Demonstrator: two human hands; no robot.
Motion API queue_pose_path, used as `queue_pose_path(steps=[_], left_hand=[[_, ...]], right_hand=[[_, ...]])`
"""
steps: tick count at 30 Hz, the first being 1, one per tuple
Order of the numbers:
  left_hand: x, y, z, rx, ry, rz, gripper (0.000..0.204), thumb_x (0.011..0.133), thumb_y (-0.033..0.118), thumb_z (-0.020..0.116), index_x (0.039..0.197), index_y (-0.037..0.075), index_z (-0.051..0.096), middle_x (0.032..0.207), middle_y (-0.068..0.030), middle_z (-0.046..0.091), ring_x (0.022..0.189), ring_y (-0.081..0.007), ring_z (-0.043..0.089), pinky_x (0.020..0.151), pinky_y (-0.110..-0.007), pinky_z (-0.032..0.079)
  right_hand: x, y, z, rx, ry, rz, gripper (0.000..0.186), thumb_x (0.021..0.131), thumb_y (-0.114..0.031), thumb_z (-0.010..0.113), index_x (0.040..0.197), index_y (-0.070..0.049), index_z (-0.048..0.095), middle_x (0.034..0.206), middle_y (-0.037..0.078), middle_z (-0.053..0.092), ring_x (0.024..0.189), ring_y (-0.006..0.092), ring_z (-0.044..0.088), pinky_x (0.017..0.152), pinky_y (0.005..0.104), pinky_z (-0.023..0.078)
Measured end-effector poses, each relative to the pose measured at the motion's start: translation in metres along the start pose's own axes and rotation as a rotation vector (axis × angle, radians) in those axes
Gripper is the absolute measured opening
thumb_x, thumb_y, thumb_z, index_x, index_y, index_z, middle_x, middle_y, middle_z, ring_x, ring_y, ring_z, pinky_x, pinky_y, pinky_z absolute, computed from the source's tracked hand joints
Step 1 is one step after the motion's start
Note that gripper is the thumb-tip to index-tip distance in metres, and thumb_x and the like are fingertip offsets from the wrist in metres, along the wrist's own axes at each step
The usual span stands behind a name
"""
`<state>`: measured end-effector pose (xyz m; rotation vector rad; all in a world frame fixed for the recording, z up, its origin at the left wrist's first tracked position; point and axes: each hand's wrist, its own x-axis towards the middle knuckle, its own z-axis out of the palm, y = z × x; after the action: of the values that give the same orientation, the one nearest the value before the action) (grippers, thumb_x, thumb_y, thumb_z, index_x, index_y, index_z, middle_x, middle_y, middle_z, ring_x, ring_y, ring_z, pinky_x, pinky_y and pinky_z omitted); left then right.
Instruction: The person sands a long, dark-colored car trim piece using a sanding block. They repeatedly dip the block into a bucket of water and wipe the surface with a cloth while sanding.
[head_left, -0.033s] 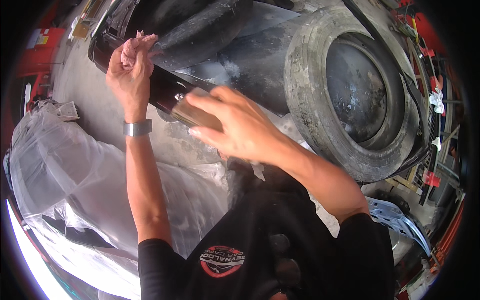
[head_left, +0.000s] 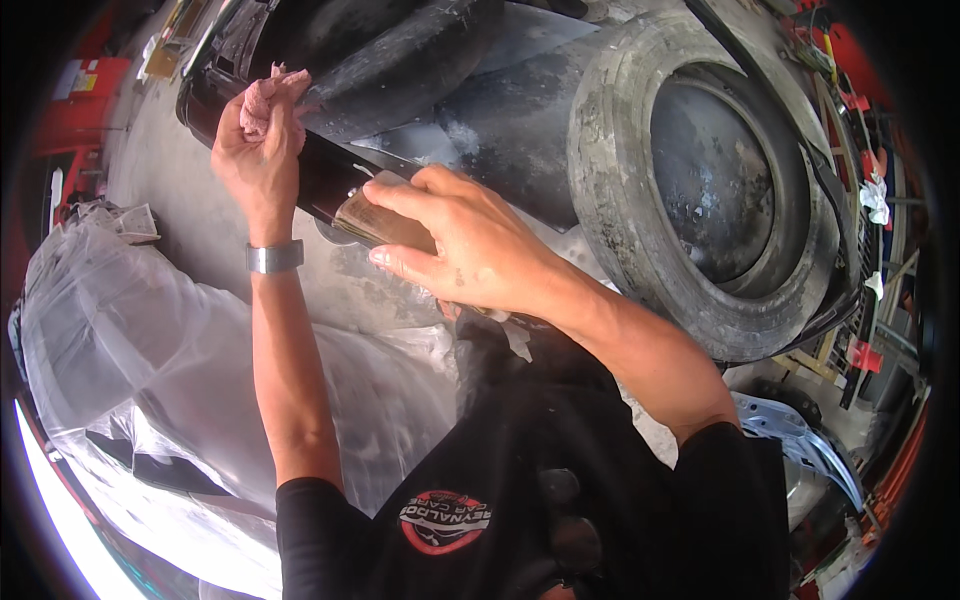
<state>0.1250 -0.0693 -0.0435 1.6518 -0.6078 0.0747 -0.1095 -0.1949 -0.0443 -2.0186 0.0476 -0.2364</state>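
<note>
My left hand (head_left: 258, 165) is closed around a crumpled pink rag (head_left: 268, 98), above the near edge of a long black panel (head_left: 325, 178) that looks like a car body part. Lower along that edge, my right hand (head_left: 465, 235) grips a flat brown sanding block (head_left: 380, 222), fingers over its top and thumb at its near side. The block's far end rests at or just over the panel's edge; exact contact cannot be made out. A small shiny spot shows on the panel beside it. My right palm hides the block's rear end.
Beyond the panel lie a large grey, worn tyre (head_left: 610, 180) and another dark rounded tyre-like shape (head_left: 400, 80). Clear plastic sheeting (head_left: 150, 330) covers something at the left. At the right are a light-blue metal part (head_left: 790, 435) and cluttered racks.
My right hand and the block, blurred by motion before, now show sharply and have shifted slightly along the panel's edge. My left hand with the rag has hardly moved.
</note>
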Motion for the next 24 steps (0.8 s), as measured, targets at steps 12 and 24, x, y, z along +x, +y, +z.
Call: queue_pose_path(steps=[12,24], left_hand=[[0.004,-0.002,0.001,0.045,0.012,0.028,0.018,0.104,0.013,0.074,0.115,-0.001,0.071,0.103,-0.0106,0.082,0.074,-0.0049,0.068,0.056,-0.020,0.050],[0.001,-0.002,-0.004,0.119,0.058,0.013,0.023,0.104,0.016,0.076,0.117,-0.002,0.073,0.102,-0.0057,0.079,0.071,-0.0045,0.064,0.058,-0.019,0.049]], right_hand=[[-0.011,0.006,-0.001,-0.033,0.027,-0.050,0.061,0.093,-0.032,0.081,0.146,-0.007,0.063,0.123,0.025,0.059,0.112,0.0432,0.062,0.093,0.0514,0.053],[-0.048,0.006,-0.011,-0.130,-0.011,0.006,0.067,0.090,-0.028,0.086,0.151,-0.013,0.062,0.146,0.028,0.054,0.128,0.0468,0.059,0.108,0.0513,0.051]])
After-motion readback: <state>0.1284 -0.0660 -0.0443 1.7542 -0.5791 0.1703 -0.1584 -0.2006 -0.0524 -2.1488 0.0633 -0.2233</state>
